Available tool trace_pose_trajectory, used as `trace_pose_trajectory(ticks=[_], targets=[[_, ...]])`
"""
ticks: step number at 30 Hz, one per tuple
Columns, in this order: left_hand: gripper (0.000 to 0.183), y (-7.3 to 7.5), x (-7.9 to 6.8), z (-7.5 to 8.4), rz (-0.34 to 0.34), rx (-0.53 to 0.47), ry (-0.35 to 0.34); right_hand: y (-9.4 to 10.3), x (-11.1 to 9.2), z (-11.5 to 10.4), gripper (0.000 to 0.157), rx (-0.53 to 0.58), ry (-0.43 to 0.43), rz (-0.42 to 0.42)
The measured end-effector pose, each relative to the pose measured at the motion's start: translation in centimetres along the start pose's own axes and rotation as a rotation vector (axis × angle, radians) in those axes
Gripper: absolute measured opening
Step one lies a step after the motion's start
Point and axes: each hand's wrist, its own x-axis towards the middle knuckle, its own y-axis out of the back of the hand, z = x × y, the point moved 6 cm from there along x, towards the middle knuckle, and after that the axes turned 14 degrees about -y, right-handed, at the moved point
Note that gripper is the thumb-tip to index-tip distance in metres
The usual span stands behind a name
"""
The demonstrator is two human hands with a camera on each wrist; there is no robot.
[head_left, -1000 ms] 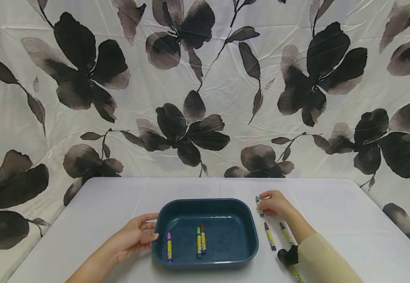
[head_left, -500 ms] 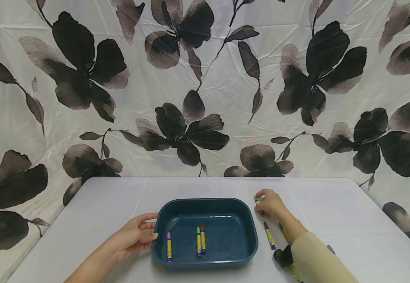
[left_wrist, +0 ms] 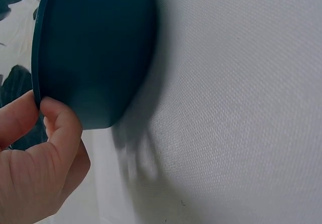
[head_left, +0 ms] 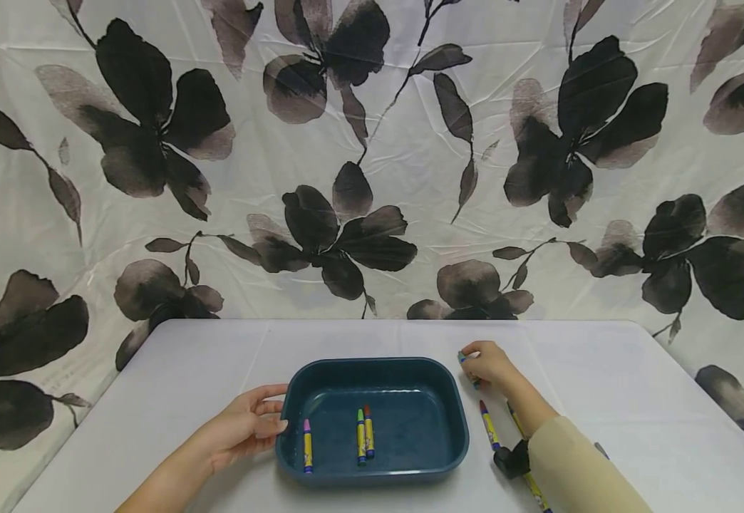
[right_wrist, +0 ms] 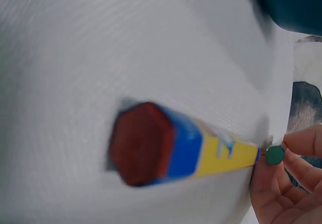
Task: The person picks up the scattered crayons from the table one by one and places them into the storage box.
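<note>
My left hand (head_left: 244, 429) grips the left rim of a dark teal tray (head_left: 372, 480); in the left wrist view, thumb and a curled finger pinch the tray's lip (left_wrist: 36, 58). Inside the tray lie a pink crayon (head_left: 308, 447), a green crayon (head_left: 361, 438) and a red-brown crayon (head_left: 369, 432). Right of the tray's back corner, my right hand (head_left: 490, 365) pinches a dark-green crayon (head_left: 462, 358), its green end (right_wrist: 274, 155) showing between thumb and fingers in the right wrist view. A red-brown crayon (head_left: 488, 422) lies on the table just in front of that hand.
Partly under the right forearm lie another crayon (head_left: 514, 419) and a yellow-wrapped one (head_left: 537, 493) nearer the front. A black device (head_left: 512, 459) sits at the right sleeve's cuff. Behind the white table (head_left: 218, 349) hangs a flower-print cloth (head_left: 372, 178).
My right hand has closed its fingers on the dark-green crayon and shifted slightly left with it, the crayon's upper end moving toward the tray. My left hand and the tray have stayed put.
</note>
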Motion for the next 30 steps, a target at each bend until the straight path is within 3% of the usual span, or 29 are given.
trace_pose_trajectory(ticks=[12,22,30], targets=[[0.072,0.1,0.0,-0.1,0.030,0.018,0.013,0.6,-0.5,-0.3,0.042,0.184,-0.007,-0.147],[0.072,0.1,-0.1,-0.1,0.032,0.019,0.010,1.3,-0.9,-0.6,0.045,0.262,-0.042,-0.209],[0.072,0.2,-0.1,-0.2,0.032,0.014,0.017,1.3,-1.7,-1.5,0.047,0.313,-0.013,-0.287]])
